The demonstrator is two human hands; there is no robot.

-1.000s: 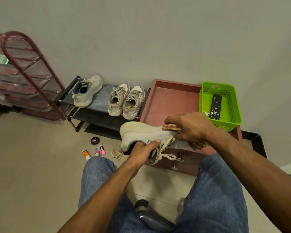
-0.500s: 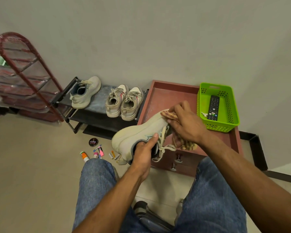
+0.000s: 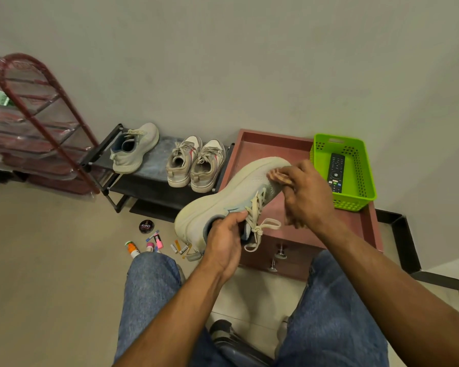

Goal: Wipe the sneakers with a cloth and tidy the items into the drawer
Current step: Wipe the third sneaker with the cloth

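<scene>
Left hand [image 3: 224,243] is gripping the sneaker [image 3: 239,197] at the heel collar, fingers curled inside the opening, holding it in the air above the front edge of the red cabinet [image 3: 297,226]. Toe is pointing up and away. Right hand [image 3: 304,198] is pressing a bunched cloth [image 3: 277,177] against the toe end, fingers folded round the fabric; most of the cloth is hidden under the palm.

Risks, as judged: the shoe is hanging from a one-handed heel grip, so a hard wipe at the toe could twist it loose. The laces [image 3: 259,225] are dangling free and could snag the wiping hand.

Containers: green basket [image 3: 355,205] is sitting on the cabinet top, holding a remote [image 3: 336,172]. The drawers below are showing only metal knobs [image 3: 279,254] and look closed. Black shoe rack [image 3: 154,186] is carrying a single sneaker [image 3: 134,148] and a beige pair [image 3: 196,164].

Small items [image 3: 157,243] are lying loose on the floor by the knee, beside a round tin [image 3: 146,226], none yet put away.
</scene>
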